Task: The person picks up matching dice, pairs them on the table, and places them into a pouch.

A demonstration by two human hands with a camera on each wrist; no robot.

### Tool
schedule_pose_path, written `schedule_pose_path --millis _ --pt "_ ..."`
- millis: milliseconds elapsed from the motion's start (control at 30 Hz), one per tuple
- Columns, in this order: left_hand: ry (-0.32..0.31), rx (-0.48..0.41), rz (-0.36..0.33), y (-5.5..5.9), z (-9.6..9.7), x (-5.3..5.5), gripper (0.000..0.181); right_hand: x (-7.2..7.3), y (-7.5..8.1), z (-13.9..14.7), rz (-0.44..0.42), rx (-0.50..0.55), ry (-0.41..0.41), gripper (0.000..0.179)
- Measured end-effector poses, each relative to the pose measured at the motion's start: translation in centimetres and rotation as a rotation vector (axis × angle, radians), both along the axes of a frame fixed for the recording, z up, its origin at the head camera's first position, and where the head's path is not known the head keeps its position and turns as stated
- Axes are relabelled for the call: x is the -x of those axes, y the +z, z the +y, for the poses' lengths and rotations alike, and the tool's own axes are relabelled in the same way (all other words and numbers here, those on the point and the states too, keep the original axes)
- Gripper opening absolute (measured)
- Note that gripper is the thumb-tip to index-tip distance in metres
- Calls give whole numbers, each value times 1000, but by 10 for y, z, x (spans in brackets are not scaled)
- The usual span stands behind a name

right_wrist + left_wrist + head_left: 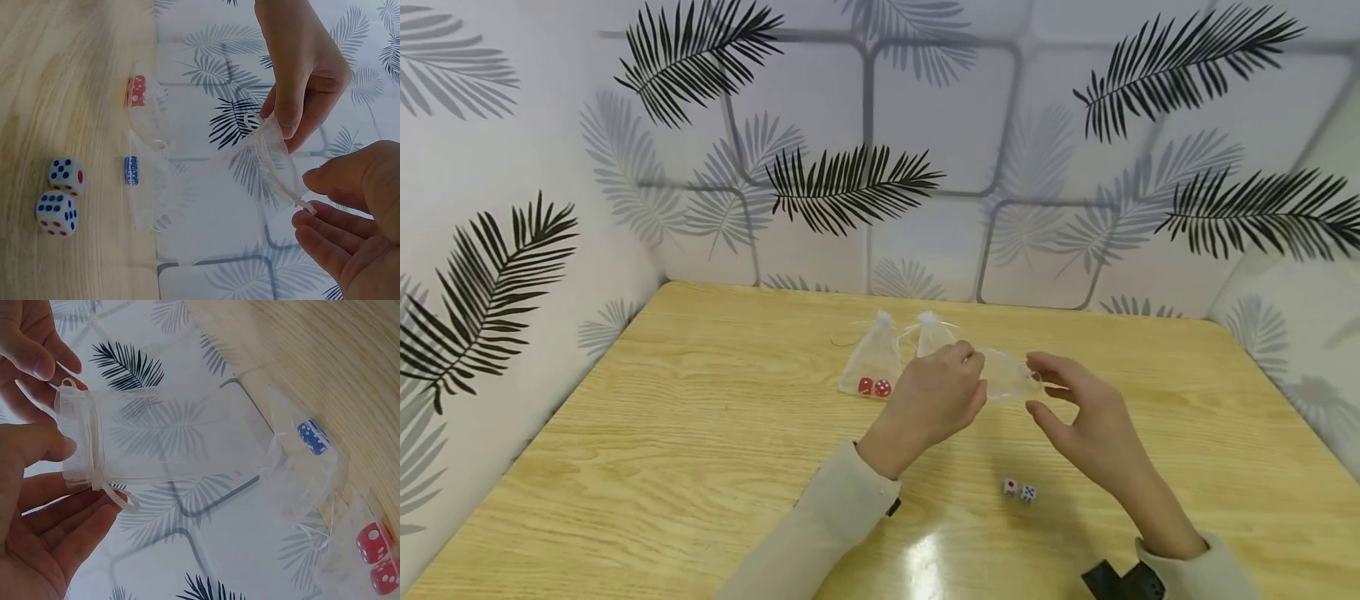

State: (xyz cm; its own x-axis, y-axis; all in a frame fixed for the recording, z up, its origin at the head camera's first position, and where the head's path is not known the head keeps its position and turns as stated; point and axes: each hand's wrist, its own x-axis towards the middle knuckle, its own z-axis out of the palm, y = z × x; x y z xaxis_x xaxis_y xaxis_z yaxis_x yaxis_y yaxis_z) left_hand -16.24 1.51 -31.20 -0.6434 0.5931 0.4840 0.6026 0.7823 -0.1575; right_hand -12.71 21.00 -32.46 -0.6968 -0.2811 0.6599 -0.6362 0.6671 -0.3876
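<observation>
My left hand [934, 398] pinches the mouth of a sheer white drawstring pouch [181, 434] between thumb and fingers, holding it up above the table. No contents show inside this pouch. At the other side of the mouth is my right hand [1086, 417], thumb and fingers spread apart, fingertips right at the drawstring [306, 205]. Two white dice [1018, 490] with blue and red pips lie side by side in front of the hands. Behind the left hand lies a pouch with blue dice [131, 170], partly hidden in the head view.
Beside it lies another sheer pouch [872, 358] with two red dice [875, 387] in it. Both stand near the back of the wooden table [685, 433]. A leaf-patterned backdrop [940, 117] rises behind the table's far edge and along its sides.
</observation>
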Motion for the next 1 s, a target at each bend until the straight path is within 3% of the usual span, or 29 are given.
schedule_pose_path --millis 500,1000 --pt "1 23 18 0 1 1 23 -20 -23 16 -123 -23 -35 50" --pt "-16 11 55 -4 3 1 18 -30 -53 19 -367 -33 -16 41"
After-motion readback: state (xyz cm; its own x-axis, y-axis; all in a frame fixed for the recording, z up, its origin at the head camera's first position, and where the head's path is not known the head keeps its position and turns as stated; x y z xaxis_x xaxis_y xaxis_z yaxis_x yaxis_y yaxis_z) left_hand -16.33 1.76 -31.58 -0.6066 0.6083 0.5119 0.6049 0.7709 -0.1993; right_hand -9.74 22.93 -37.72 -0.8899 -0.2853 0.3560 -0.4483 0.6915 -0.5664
